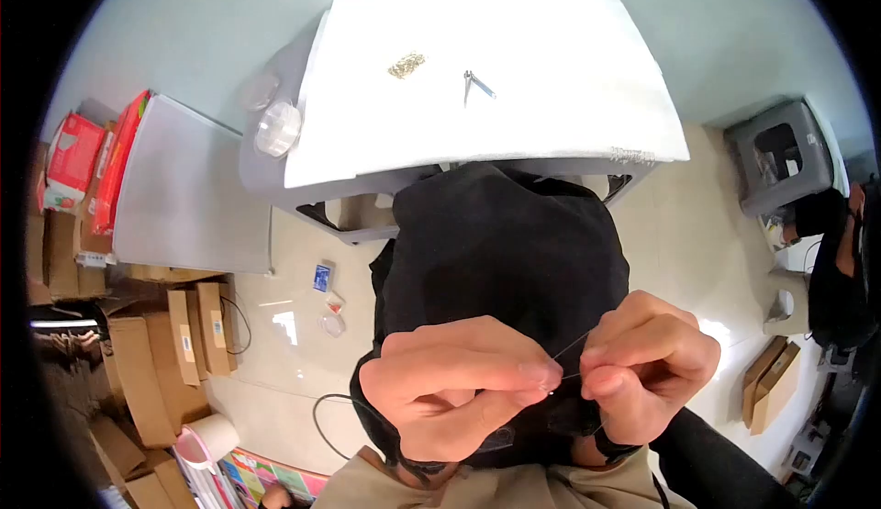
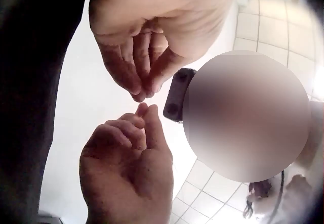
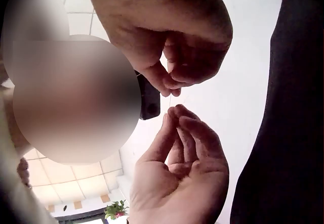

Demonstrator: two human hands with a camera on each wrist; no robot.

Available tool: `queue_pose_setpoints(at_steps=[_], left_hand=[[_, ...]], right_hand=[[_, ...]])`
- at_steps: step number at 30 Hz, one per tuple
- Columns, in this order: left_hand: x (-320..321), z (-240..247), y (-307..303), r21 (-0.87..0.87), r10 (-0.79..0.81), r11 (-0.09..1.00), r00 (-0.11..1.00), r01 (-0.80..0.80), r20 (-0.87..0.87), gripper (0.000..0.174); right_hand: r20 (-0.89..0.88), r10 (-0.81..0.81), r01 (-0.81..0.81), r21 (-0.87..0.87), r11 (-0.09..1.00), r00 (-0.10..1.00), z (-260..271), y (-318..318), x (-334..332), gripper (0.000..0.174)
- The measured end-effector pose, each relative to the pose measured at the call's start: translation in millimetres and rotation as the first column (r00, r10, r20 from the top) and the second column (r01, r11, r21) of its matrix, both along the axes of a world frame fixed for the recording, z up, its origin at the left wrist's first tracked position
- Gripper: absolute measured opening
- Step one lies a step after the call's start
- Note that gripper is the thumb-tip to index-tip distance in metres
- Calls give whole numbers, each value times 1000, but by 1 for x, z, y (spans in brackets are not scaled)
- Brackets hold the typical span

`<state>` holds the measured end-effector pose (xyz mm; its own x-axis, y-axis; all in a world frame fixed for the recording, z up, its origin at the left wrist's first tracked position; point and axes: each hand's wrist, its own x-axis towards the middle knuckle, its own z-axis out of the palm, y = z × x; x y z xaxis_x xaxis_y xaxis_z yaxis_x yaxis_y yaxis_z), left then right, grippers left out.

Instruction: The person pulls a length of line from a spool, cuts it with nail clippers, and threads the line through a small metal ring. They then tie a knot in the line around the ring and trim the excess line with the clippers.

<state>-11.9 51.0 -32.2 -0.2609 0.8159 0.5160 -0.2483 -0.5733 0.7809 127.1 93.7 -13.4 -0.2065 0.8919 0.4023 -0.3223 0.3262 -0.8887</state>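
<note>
Both hands are raised close together over the lap. Thumb and fingertips of my left hand (image 1: 459, 380) pinch a thin thread (image 1: 573, 343), with a tiny bright speck at the fingertips. Just to the right, my right hand (image 1: 652, 362) pinches the same fine strand between thumb and index finger. Only a narrow gap parts the two sets of fingertips, and thread spans it. In the left wrist view the left hand (image 2: 162, 32) is above the right hand (image 2: 126, 168). The right wrist view shows the right hand (image 3: 177, 32) on top, the left hand (image 3: 182, 168) below.
A white-covered table (image 1: 551, 41) stands ahead, bearing a small gold-coloured pile (image 1: 406, 66), nail clippers (image 1: 479, 86) and silvery bits (image 1: 633, 155) at its near edge. Clear round containers (image 1: 278, 128) sit at its left. Cardboard boxes (image 1: 147, 380) line the left side.
</note>
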Motion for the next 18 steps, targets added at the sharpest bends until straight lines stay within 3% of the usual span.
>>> queue_pose_setpoints(at_steps=[4, 6, 7, 8, 9, 11, 12, 13, 14, 15, 16, 17, 18], left_hand=[[-5, -5, -1, 1, 73, 997, 997, -73, -24, 12], [0, 0, -5, -100, 138, 987, 980, -125, 142, 10], [-2, 1, -2, -118, 178, 981, 960, -156, 217, 11], [-11, -6, 2, -62, 152, 987, 988, -149, 38, 8], [-9, 3, 1, -201, 192, 965, 975, -166, 115, 6], [-10, 0, 4, -200, 248, 952, 966, -231, 66, 4], [-12, -2, 3, -176, 242, 960, 963, -220, 115, 5], [-13, -5, 2, -153, 227, 967, 960, -202, 164, 10], [-14, -7, 0, -129, 206, 975, 955, -182, 212, 16], [-13, -8, -2, -125, 231, 970, 945, -206, 232, 15], [-12, -9, -3, -120, 254, 966, 934, -231, 250, 15], [-11, -8, -3, -115, 276, 960, 923, -254, 267, 15], [-11, -6, -5, -146, 301, 952, 920, -271, 253, 15]], right_hand=[[74, 33, -37, 48, 998, 997, -2, 7, 3, 12], [61, 63, -67, 57, 996, 996, -4, 14, -1, 13], [20, -15, 14, 57, 998, 1000, -8, 15, -2, 14], [-35, -77, 74, -80, 994, 996, -2, 12, 2, 14], [-74, -136, 115, -235, 965, 988, 4, 10, 8, 16], [-23, -148, 146, -55, 988, 989, 8, 19, 14, 37], [70, -169, 166, 47, 985, 983, 8, 27, 21, 38], [135, -147, 149, -8, 989, 980, 16, 35, 29, 18], [332, -137, 92, 148, 985, 933, 20, 54, 26, 19], [480, -56, 29, 63, 998, 876, 32, 73, 13, 19], [618, 17, 44, -84, 996, 786, 43, 91, -7, 21], [781, 130, -41, -133, 990, 611, 47, 118, -20, 21], [855, 122, -200, -22, 980, 504, 39, 147, -35, 26]])
